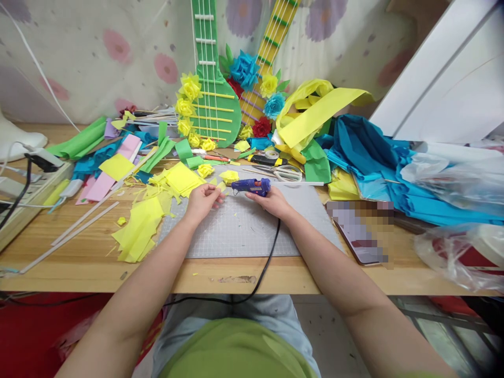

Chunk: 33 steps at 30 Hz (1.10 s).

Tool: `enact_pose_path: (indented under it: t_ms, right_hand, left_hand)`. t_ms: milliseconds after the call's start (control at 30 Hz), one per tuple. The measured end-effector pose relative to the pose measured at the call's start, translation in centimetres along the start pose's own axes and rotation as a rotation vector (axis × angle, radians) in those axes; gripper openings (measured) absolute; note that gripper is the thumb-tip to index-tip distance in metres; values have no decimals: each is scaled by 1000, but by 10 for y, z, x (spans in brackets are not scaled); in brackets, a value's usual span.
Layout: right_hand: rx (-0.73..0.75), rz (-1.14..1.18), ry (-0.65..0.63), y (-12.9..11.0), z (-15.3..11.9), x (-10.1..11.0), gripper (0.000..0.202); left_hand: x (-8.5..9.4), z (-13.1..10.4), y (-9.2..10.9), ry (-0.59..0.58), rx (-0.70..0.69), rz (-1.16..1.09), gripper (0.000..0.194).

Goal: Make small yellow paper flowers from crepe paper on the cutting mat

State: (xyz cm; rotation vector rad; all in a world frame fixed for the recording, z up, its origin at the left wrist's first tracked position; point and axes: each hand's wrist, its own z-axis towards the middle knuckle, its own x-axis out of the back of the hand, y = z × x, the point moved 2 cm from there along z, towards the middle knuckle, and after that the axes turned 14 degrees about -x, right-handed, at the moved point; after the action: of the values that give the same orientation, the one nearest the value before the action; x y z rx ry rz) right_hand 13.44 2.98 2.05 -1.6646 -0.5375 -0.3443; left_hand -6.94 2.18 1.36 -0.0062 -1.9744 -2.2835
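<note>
My right hand (271, 200) is closed around a blue hot glue gun (251, 185), whose nozzle points left. Its black cord (271, 257) runs down over the table's front edge. Between the fingertips of my left hand (205, 202) is a small piece of yellow crepe paper (221, 187), right by the nozzle. Both hands are above a grey cutting mat (244, 236). Just behind them lie a small yellow paper flower (229, 176) and another yellow flower (205, 170). Left of my left hand are a stack of yellow paper squares (183, 179) and loose yellow sheets (137, 231).
A green paper guitar (216, 107) and a yellow one (271, 52) lean at the back with paper flowers. Scissors (287, 173) lie behind the mat. Blue crepe paper (366, 147) and a phone (358, 231) are at right. Thin white strips (86, 223) and a power strip (43, 157) are at left.
</note>
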Motion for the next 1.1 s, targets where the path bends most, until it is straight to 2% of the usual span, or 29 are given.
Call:
enact_pose_path:
  t_ms: [333,567,633,733,833,900,1100]
  right_hand:
    - [9,125,-11,6,2,1,35]
    - [-107,403,57,11,10,10,41]
    - [-130,509,78,12,13,13,41]
    - [-176,639,85,14,17,15,41]
    - [-189,706,83,15,19,16,41]
    - [-190,721,87,15,19,16,41]
    - [-199,705,94,12,17,17,41]
  left_hand:
    - [2,-1,2,32,-21,-44,31]
    - [10,10,5,183,-160,-1,28]
    - [10,16,10,177,-249,120,26]
    - [6,23,27,108,-448,448,25]
    - [-2,30,44,-10,-622,817,37]
    - [-7,36,50,-72,-695,976,44]
    - [-15,53,40,-233,-797,1181,51]
